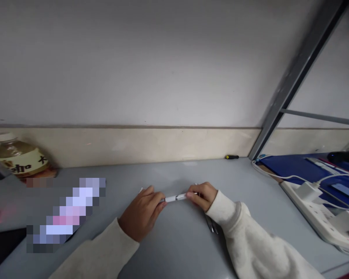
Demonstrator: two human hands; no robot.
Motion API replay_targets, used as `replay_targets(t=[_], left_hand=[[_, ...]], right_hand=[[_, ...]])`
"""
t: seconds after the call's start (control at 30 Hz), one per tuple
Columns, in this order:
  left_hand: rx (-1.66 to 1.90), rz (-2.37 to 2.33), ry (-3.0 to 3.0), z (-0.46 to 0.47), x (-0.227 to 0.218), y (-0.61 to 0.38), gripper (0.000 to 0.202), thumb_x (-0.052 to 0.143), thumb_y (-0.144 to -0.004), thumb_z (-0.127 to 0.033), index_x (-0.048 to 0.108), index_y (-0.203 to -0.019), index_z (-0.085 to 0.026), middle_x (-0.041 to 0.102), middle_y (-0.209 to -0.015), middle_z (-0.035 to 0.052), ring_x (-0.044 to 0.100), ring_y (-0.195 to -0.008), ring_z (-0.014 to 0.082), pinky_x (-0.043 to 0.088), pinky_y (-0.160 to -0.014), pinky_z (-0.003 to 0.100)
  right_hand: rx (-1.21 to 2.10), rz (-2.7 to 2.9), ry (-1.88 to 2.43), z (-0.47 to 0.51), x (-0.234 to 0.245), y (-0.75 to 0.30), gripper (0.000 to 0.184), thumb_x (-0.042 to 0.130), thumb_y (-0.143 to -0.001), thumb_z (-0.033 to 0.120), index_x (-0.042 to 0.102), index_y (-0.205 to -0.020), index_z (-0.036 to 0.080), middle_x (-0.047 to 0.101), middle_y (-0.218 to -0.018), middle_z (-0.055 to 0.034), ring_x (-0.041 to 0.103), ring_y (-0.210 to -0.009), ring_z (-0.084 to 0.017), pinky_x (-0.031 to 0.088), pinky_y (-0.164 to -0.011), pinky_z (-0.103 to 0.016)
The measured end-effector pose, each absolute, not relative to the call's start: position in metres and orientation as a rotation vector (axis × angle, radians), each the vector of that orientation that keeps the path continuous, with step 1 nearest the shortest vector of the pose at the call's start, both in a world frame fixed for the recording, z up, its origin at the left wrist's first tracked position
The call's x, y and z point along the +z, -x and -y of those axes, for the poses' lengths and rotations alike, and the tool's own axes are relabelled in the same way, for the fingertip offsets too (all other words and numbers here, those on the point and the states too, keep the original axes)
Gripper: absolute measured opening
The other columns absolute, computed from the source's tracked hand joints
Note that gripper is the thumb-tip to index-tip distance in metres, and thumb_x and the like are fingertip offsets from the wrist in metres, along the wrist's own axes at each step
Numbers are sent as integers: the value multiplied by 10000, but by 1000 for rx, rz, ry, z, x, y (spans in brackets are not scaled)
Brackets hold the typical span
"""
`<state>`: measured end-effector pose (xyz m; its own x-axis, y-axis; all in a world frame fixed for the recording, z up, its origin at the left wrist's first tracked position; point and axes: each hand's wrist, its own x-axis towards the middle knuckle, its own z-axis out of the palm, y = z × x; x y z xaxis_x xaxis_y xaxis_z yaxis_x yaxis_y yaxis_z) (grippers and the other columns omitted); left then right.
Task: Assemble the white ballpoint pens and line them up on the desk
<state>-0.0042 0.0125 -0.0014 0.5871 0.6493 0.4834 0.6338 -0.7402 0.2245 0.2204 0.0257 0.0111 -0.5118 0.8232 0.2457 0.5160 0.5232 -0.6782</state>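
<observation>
Grey desk (168, 170) below pale wall (163, 77). White pen (171, 199) pinched at either end, in closed fingers of left hand (141, 213) and right hand (204, 195). Possible risk: slipping or springing apart if pulled unevenly.

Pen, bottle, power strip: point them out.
Pen (171, 199), head view: white middle section.
Bottle (22, 161), head view: its label.
Power strip (314, 215), head view: socket face.

Head view faces forward, down over hands (142, 212), seemingly close
</observation>
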Motion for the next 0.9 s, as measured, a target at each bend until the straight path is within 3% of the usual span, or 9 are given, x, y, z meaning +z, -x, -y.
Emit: replay_targets(t=[0.07, 0.2, 0.4, 0.6, 0.73, 0.9], left_hand=[[862, -1112, -2780, -13, -2, 4, 368, 237, -933, -296, 524, -731, -186, 529, -628, 18, 470, -652, 177, 384, -592, 292], [845, -1118, -2775, -13, -2, 4, 375, 228, -934, -292, 503, -702, -187, 518, -613, 13, 462, -646, 175, 375, -587, 289], [823, -1097, -2783, -13, -1, 3, 397, 195, -937, -284, 505, -711, -183, 514, -611, 18, 465, -648, 175, 378, -588, 289], [802, -1161, -2809, -13, -3, 4, 376, 216, -924, -253, 496, -683, -187, 495, -588, 11, 457, -632, 173, 363, -590, 295], [833, -1111, -2866, -14, -3, 3, 321, 267, -905, -180, 479, -664, -180, 510, -576, 9, 440, -618, 169, 335, -574, 288], [993, -1051, -2968, -11, 1, 1, 316, 313, -888, -99, 443, -610, -176, 496, -541, -2, 402, -585, 152, 295, -560, 276]], right_hand=[[727, 2219, 1079, -25, 12, -221, 343, 397, -860, 373, 574, -664, 153, 444, -481, 36, 379, -428, -72, 304, -447, -194], [696, 2152, 1065, -25, 13, -220, 269, 601, -734, 408, 589, -846, 164, 529, -617, 23, 417, -483, -75, 322, -456, -184], [737, 2242, 1097, -25, 9, -220, 328, 428, -854, 375, 603, -706, 139, 433, -478, 39, 377, -447, -74, 297, -461, -195], [711, 2186, 1110, -24, 9, -219, 281, 511, -799, 399, 624, -792, 141, 484, -557, 29, 392, -476, -73, 299, -466, -195], [926, 2233, 1149, -24, 9, -220, 377, 421, -848, 408, 598, -660, 133, 417, -457, 42, 350, -411, -66, 262, -412, -198], [1390, 2058, 1099, -22, 9, -223, 434, 448, -805, 525, 533, -618, 142, 359, -416, 71, 280, -356, -45, 206, -351, -194]])
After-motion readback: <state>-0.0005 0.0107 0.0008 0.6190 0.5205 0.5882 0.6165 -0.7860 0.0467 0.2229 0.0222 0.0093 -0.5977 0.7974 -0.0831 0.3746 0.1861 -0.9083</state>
